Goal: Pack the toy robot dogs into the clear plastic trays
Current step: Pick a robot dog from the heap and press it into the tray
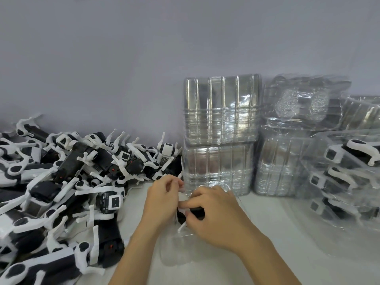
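Right hand: the right hand (213, 212) lies over a black-and-white plastic toy robot dog (192, 213), fingers curled round its dark body.
Left hand: the left hand (162, 199) meets it from the other side, fingertips bent and pinching a white part of the same toy.
Toy in hand: held between both hands, low over a clear moulded plastic tray (181, 249) on the pale table top (267, 233); blurred, so whether it is seated in the tray cannot be told.
Loose stock: a large heap of black-and-white toy robot dogs (61, 182), left of the hands, tangled legs pointing all ways, reaching the wall.
Empty packaging: two stacks of nested clear ribbed plastic trays (221, 132), one upon the other, just behind the hands; a further stack of clear trays (279, 165) beside them on the right, with a loose crumpled clear tray (302, 99) on top.
Packed goods: stacked clear trays holding toy dogs (345, 173), far right, white legs and dark bodies showing through the plastic.
Backdrop: plain grey wall (144, 58) behind all items.
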The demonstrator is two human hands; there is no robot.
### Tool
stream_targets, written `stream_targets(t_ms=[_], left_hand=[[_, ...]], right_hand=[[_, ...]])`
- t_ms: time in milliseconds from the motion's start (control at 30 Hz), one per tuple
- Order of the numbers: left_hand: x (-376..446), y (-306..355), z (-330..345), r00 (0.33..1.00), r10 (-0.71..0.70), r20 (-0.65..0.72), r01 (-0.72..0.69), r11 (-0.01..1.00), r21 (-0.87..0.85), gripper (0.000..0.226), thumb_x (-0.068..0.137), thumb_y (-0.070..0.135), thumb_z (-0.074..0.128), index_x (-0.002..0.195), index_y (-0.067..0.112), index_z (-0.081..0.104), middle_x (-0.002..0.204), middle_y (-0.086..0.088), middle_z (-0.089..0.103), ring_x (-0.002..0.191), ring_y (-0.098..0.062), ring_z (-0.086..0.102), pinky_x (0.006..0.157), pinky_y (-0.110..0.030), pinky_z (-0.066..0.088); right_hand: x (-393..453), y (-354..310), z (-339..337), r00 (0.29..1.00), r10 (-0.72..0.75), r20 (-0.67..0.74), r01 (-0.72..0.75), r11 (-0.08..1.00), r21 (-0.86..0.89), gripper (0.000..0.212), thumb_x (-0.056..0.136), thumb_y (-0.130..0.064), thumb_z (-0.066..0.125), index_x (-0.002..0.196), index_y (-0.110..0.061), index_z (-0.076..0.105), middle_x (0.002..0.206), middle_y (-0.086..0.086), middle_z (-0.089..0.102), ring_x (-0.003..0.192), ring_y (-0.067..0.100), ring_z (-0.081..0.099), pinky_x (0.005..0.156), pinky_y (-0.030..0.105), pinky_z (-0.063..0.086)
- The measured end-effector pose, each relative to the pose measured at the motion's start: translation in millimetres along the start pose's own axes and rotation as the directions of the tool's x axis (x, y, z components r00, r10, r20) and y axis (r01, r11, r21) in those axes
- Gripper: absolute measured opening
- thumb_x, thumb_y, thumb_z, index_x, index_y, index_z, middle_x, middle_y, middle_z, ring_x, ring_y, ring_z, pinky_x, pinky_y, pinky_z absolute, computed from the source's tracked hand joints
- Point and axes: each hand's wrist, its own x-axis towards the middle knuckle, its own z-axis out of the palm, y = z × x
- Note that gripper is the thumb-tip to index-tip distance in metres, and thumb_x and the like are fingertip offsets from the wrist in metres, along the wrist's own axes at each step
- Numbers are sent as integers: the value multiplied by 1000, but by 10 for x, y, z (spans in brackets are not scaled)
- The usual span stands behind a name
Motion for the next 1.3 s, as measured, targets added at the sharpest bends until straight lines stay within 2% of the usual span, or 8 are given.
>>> stream_targets(t_ms=[300, 433, 567, 667, 967, 1067, 1200, 1300], left_hand=[[-3, -15, -18, 1000, 15, 24, -15, 1000, 17, 29, 99, 10, 50, 83, 25, 69, 83, 5, 74, 78, 2, 64, 64, -16, 48], [4, -16, -33, 997, 20, 69, -22, 1000, 20, 24, 96, 8, 56, 88, 24, 71, 88, 4, 74, 75, -2, 66, 54, -12, 46], [18, -7, -94, 979, 21, 202, -47, 991, 123, 18, 96, 17, 61, 96, 33, 70, 101, 13, 71, 94, 2, 64, 73, -9, 45], [16, 15, -200, 950, 6, 313, -59, 985, 160, 15, 99, 27, 59, 105, 39, 66, 111, 16, 65, 111, -4, 56, 94, -25, 43], [1, 92, -253, 941, -107, 322, 15, 961, 276, 21, 92, 38, 69, 111, 37, 59, 114, 9, 59, 100, -7, 59, 78, -19, 43], [-8, 96, -196, 963, -100, 250, 37, 968, 247, 20, 92, 32, 71, 108, 34, 61, 111, 8, 61, 103, -13, 61, 89, -27, 47], [-30, 109, -202, 964, 75, 254, -159, 930, 331, 20, 93, 29, 70, 104, 41, 59, 109, 17, 60, 102, 2, 53, 83, -11, 39], [-35, 181, -194, 920, 217, 326, -332, 874, 355, 21, 88, 43, 72, 108, 42, 63, 115, 23, 61, 113, 2, 51, 103, -26, 40]], right_hand=[[26, 80, 25, 998, -9, 64, 10, 1000, -4, 37, 96, -39, 41, 122, -63, 52, 105, -22, 54, 101, 12, 39, 91, 37, 26], [69, 189, -10, 999, 24, -47, -14, 978, 207, 34, 98, -23, 55, 116, -50, 67, 107, -21, 59, 106, 4, 50, 97, 32, 40], [62, 423, -138, 958, 219, -185, -201, 973, 112, 25, 95, -31, 64, 112, -48, 66, 115, -22, 51, 120, 5, 35, 107, 37, 29], [41, 518, -186, 927, 334, -171, -282, 921, 269, 21, 94, -30, 66, 102, -49, 63, 123, -13, 58, 125, 15, 45, 111, 43, 36], [28, 545, -123, 873, 475, -111, -376, 801, 466, 23, 91, -30, 71, 111, -39, 62, 115, -5, 52, 109, 14, 52, 93, 32, 46], [14, 552, -115, 878, 472, -76, -376, 780, 501, 30, 92, -32, 71, 118, -39, 58, 118, -5, 50, 109, 12, 53, 91, 29, 45], [13, 596, -100, 870, 490, -49, -389, 746, 541, 41, 91, -36, 70, 128, -38, 52, 122, -7, 50, 114, 13, 52, 92, 28, 43], [30, 621, -73, 868, 494, -44, -395, 742, 541, 37, 92, -38, 69, 125, -39, 52, 119, -9, 51, 113, 11, 52, 90, 26, 40]])
